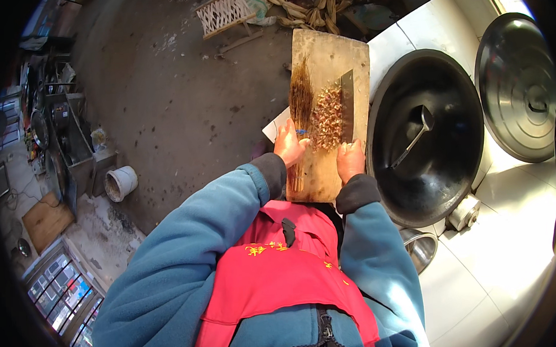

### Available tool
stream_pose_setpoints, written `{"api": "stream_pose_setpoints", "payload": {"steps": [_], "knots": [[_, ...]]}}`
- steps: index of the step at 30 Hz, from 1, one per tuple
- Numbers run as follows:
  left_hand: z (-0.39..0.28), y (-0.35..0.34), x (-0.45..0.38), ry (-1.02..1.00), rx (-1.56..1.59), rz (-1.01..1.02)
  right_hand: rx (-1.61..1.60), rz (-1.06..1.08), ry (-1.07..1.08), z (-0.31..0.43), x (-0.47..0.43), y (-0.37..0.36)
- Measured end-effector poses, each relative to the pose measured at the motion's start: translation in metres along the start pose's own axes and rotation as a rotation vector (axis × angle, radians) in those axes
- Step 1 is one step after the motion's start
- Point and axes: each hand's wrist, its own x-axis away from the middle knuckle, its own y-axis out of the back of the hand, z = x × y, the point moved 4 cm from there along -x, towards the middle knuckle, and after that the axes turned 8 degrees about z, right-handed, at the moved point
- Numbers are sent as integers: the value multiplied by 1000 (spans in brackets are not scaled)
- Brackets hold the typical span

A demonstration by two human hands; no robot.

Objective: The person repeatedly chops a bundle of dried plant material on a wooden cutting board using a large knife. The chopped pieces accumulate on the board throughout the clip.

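A wooden cutting board (320, 178) lies before me, its near end at my red apron (287, 275). My left hand (290, 142) grips a straw hand brush (300, 95) by its bound part, near a blue tie; the bristles point away from me along the board's left side. My right hand (351, 160) is closed around the handle of a cleaver-like knife, the handle itself hidden. The broad dark blade (348, 100) stretches away from me near the board's right edge. Between brush and blade lies a heap of finely chopped reddish and pale bits (327, 118).
Right of the board, a large black wok (445, 166) set in a white tiled counter (470, 263) holds a metal ladle (413, 137). Its big lid (519, 98) stands beyond. A small wooden stool (224, 13) and dry corn husks (312, 9) lie ahead; a white bucket (121, 182) is at left.
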Motion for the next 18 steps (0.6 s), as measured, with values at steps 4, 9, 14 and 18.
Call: {"api": "stream_pose_setpoints", "payload": {"steps": [4, 9, 14, 18], "knots": [[-1, -2, 1, 31, -28, 16, -44, -13, 13, 4, 2, 10], [-1, 0, -1, 17, 3, 29, -21, -26, 12, 5, 3, 23], [3, -4, -1, 1, -43, -16, -33, -13, 31, -7, -9, 5], [1, -2, 0, 16, -4, 6, -9, -21, -3, -3, -6, 4]]}}
